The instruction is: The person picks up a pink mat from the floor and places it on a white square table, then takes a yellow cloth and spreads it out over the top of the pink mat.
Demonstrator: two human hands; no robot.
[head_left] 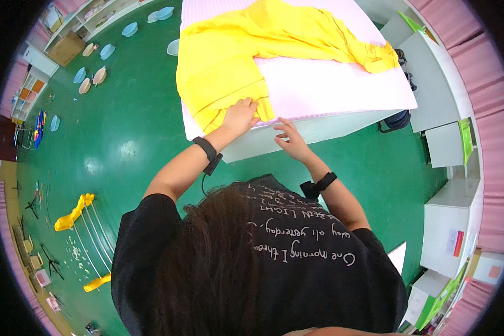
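A yellow garment (221, 67), with what look like two long legs, lies spread on a table (330, 89) with a pale pink cover. One leg comes toward me down to the table's near edge. The other stretches to the right and ends in a gathered cuff (378, 57). My left hand (241, 117) is at the end of the nearer leg, its fingers bent over the bunched fabric; the thumb is partly hidden. Just to the right, my right hand (292, 140) is by the table's near edge, fingers loosely curved and apart, holding nothing. A black band circles each wrist.
Blue and beige basins (107, 51) stand on the green floor to the far left. At the lower left lies a yellow-ended rack with pale bars (98, 229). White cabinets (448, 224) line the right side, and a dark chair (395, 120) is beside the table.
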